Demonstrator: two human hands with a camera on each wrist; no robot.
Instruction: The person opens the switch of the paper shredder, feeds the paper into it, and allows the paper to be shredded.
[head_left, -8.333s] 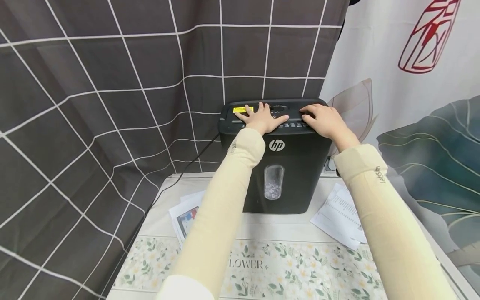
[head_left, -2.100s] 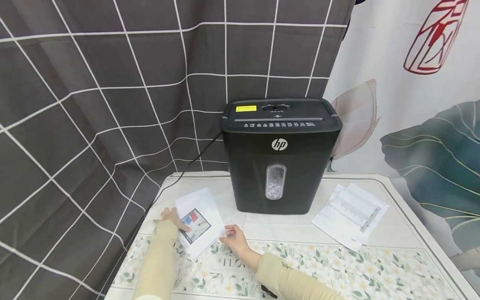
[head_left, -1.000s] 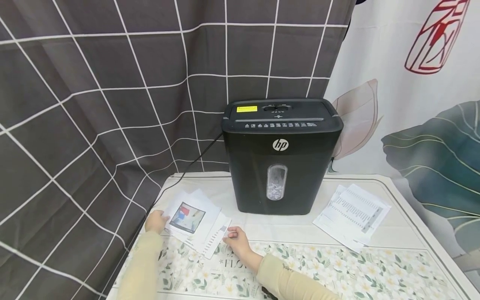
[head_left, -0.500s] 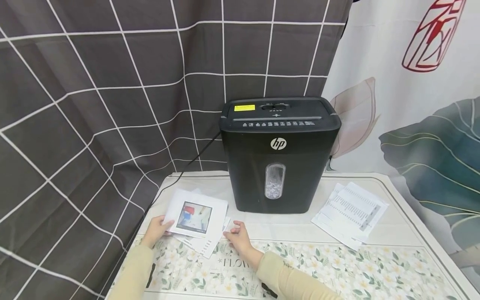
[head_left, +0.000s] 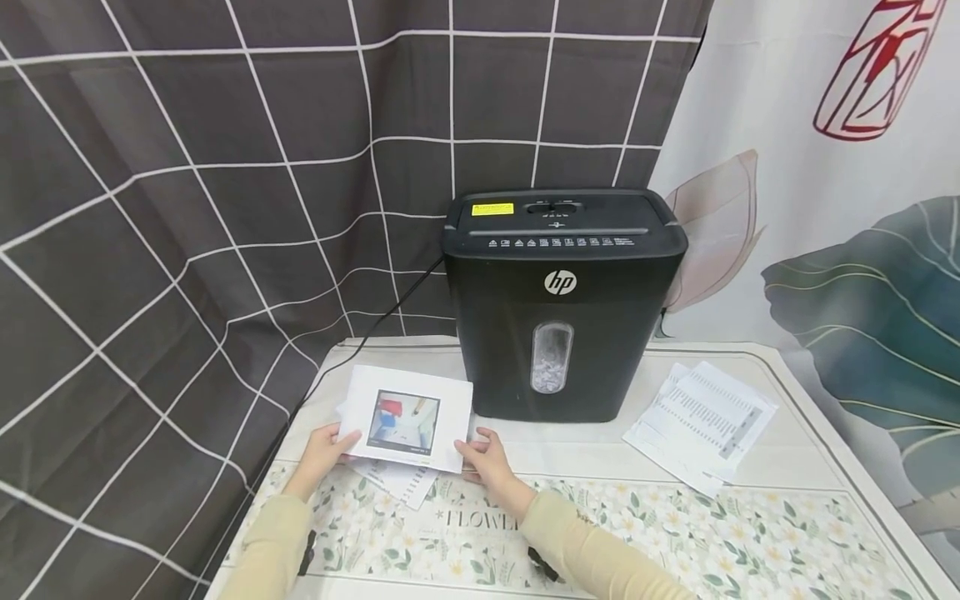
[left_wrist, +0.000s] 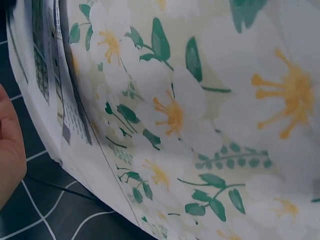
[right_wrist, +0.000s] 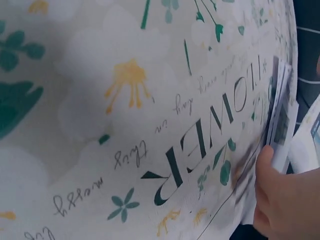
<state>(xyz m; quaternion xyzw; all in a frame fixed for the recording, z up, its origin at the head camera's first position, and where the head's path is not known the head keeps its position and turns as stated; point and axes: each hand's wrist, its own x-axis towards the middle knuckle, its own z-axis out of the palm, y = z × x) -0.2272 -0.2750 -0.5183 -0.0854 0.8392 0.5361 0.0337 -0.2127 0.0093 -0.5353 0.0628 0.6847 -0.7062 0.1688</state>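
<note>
In the head view a white sheet of paper [head_left: 452, 417] with a printed colour photo is held tilted up at the table's left side. My left hand [head_left: 324, 457] pinches its left edge, thumb on top. At the lower right corner my right hand [head_left: 491, 468] grips it, thumb in front and fingers partly behind. More printed sheets [head_left: 408, 485] lie under it on the table. In the right wrist view the right hand [right_wrist: 287, 195] is at the edge of several papers [right_wrist: 281, 120]. The left wrist view catches only part of the left hand [left_wrist: 9, 150].
Behind the papers stands a black HP paper shredder [head_left: 506, 342] with shreds in its window. Its cord [head_left: 375, 327] runs along the left. Other printed sheets [head_left: 701, 429] lie at right on the flower-patterned tablecloth [head_left: 675, 533]. A dark grid curtain [head_left: 300, 108] hangs behind.
Both hands, on the shredder's top at first, have come down to the left papers. The papers were spread; the photo sheet has since been raised and shifted right, and the right hand now grips it.
</note>
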